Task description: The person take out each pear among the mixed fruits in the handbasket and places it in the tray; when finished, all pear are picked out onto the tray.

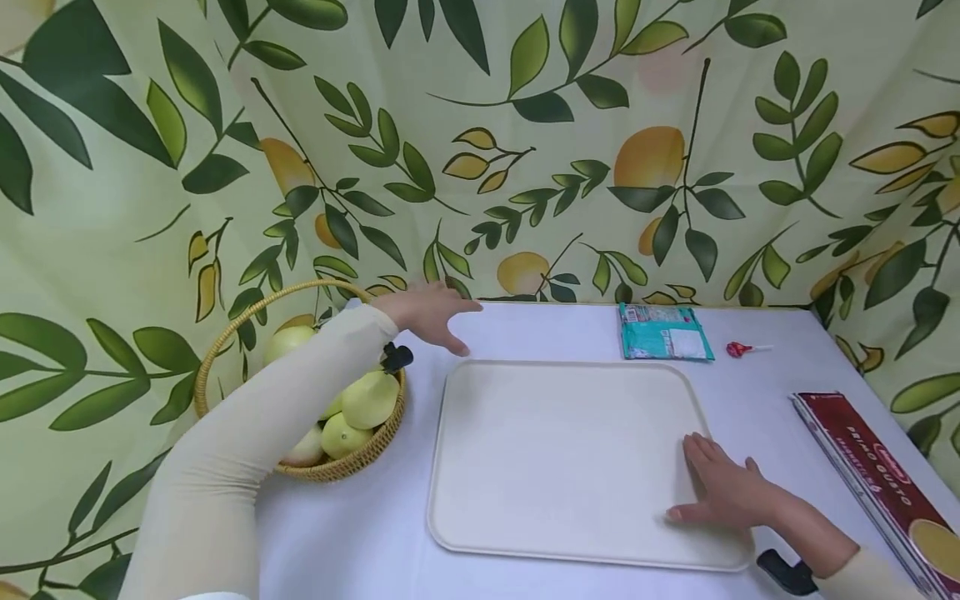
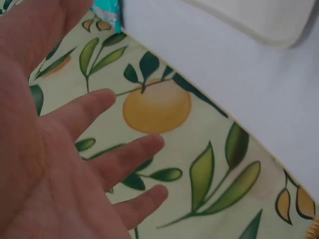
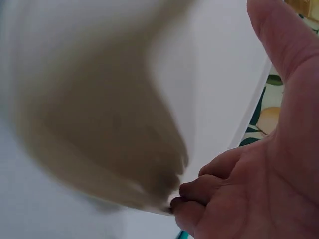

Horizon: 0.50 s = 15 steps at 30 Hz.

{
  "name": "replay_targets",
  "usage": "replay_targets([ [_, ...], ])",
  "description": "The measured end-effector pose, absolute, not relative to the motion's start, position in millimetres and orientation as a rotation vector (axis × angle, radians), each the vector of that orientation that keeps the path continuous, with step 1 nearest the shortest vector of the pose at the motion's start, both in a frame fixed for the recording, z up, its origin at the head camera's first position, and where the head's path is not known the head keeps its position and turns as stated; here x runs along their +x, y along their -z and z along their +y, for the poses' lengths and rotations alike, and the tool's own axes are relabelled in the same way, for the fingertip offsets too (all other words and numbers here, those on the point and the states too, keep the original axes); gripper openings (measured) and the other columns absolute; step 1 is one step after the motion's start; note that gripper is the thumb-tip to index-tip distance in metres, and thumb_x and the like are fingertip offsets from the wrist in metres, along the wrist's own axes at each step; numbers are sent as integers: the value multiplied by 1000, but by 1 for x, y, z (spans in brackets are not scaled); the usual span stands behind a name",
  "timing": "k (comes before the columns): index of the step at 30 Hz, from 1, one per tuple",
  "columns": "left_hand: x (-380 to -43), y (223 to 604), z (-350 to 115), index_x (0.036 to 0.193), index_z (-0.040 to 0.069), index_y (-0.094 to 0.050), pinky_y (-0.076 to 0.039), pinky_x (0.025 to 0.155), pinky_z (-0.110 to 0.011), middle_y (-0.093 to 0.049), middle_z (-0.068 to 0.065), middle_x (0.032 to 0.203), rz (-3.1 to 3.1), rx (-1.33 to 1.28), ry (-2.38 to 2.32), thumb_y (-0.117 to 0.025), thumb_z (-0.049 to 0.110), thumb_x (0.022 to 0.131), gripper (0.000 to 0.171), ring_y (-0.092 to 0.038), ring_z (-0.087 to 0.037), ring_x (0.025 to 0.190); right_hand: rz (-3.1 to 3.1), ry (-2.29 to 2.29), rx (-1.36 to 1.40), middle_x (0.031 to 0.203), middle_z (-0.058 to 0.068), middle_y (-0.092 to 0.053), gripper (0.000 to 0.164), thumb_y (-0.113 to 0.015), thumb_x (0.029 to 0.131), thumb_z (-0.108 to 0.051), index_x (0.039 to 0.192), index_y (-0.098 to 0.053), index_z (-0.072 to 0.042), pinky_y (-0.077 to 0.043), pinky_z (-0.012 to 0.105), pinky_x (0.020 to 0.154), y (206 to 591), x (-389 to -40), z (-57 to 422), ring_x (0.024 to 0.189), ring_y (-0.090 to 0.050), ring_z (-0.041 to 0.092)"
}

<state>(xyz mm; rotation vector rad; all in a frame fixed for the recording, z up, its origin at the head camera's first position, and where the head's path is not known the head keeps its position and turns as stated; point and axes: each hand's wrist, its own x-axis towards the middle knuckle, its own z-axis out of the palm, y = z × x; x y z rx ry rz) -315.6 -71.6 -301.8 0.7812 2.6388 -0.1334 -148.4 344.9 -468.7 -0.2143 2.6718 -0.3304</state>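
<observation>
A cream rectangular tray [image 1: 570,458] lies flat on the white cloth in the middle of the head view. My right hand [image 1: 723,487] is at its right edge, thumb over the tray's surface and fingertips [image 3: 192,191] right at the rim. The right wrist view shows that hand's shadow falling across the tray. Beyond the tray's far left corner, my left hand [image 1: 431,315] is held out with fingers spread, nothing in it. The left wrist view has its palm and loosely spread fingers [image 2: 132,154] in front of the patterned backdrop.
A wicker basket [image 1: 390,421] of yellow-green fruit [image 1: 371,400] stands at left, partly behind my left sleeve. Back right lie a teal packet [image 1: 663,333] and a red lollipop [image 1: 738,349]. A long dark-red spaghetti pack [image 1: 877,475] lies along the right. A leaf-printed cloth [image 1: 525,200] hangs behind.
</observation>
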Motion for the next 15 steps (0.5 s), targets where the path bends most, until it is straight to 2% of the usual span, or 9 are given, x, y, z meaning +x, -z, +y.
replay_targets([
  [4, -308, 304, -102, 151, 29, -30, -15, 107, -72, -27, -14, 156, 2661, 711, 129, -67, 54, 83, 81, -9, -45, 145, 2724, 391, -179, 146, 42, -17, 130, -75, 61, -69, 143, -20, 17, -9, 82, 94, 475, -137, 352, 134, -17, 58],
  [8, -301, 314, -129, 151, 25, -31, -12, 107, -71, -26, -18, 155, 2728, 692, 109, -70, 49, 83, 83, -13, -48, 143, 2705, 407, -118, 145, 45, -11, 137, -78, 57, -67, 142, -15, 19, -11, 80, 95, 480, -130, 356, 133, -15, 60],
  [12, -293, 331, -152, 149, 21, -35, -14, 109, -67, -31, -21, 152, 2813, 772, 121, -74, 45, 80, 83, -22, -48, 138, 2646, 418, -84, 145, 46, -4, 143, -81, 54, -65, 142, -10, 22, -10, 78, 96, 485, -130, 357, 132, -13, 61],
  [15, -286, 343, -166, 149, 21, -35, -18, 104, -72, -28, -20, 153, 2795, 742, 80, -73, 48, 79, 84, -18, -45, 141, 2619, 417, -74, 147, 45, 0, 147, -82, 50, -66, 143, -8, 20, -8, 78, 98, 487, -132, 355, 133, -13, 61],
])
